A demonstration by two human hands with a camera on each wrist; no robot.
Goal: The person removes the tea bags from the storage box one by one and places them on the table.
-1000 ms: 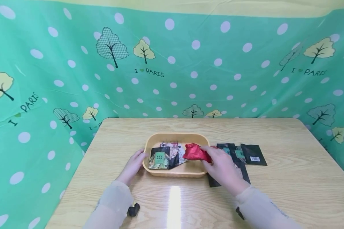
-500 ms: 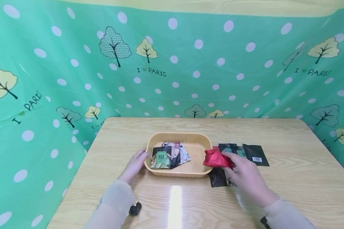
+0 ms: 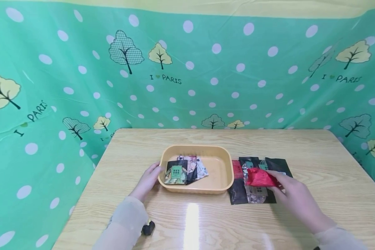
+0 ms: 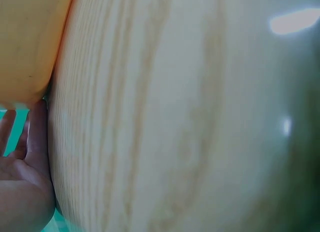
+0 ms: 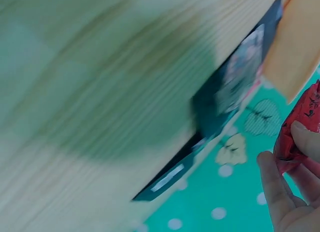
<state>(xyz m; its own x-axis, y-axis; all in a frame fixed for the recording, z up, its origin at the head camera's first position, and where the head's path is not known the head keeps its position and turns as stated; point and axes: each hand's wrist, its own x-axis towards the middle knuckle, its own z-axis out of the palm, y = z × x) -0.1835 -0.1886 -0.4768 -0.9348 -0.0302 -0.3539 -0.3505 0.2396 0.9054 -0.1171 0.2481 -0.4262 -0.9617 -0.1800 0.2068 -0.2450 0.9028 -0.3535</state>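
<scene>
My right hand point(image 3: 295, 198) pinches a crumpled red foil packet point(image 3: 260, 177) between thumb and fingers, above several flat packets on the table. Dark marks show on the red foil packet point(image 5: 309, 112) in the right wrist view. At the left end of a shallow yellow-orange plastic bin point(image 3: 203, 190), my left hand point(image 3: 147, 180) rests against the wall. The left hand's fingers point(image 4: 37, 134) look straight there, touching the bin's lower corner. Inside the bin's left half lie several overlapping sachets, the front one a black sachet point(image 3: 176, 173) with a green label.
Right of the bin, black packets point(image 3: 238, 194) with printed fronts lie overlapping, along with a red packet point(image 3: 236, 168). A black packet point(image 5: 167, 184) with a white label is at their far end. A green patterned curtain point(image 3: 212, 93) hangs behind the wooden table point(image 3: 315, 156).
My right hand has carried the red foil packet out of the bin and to the right, over the packets on the table. The left hand has stayed at the bin's left end.
</scene>
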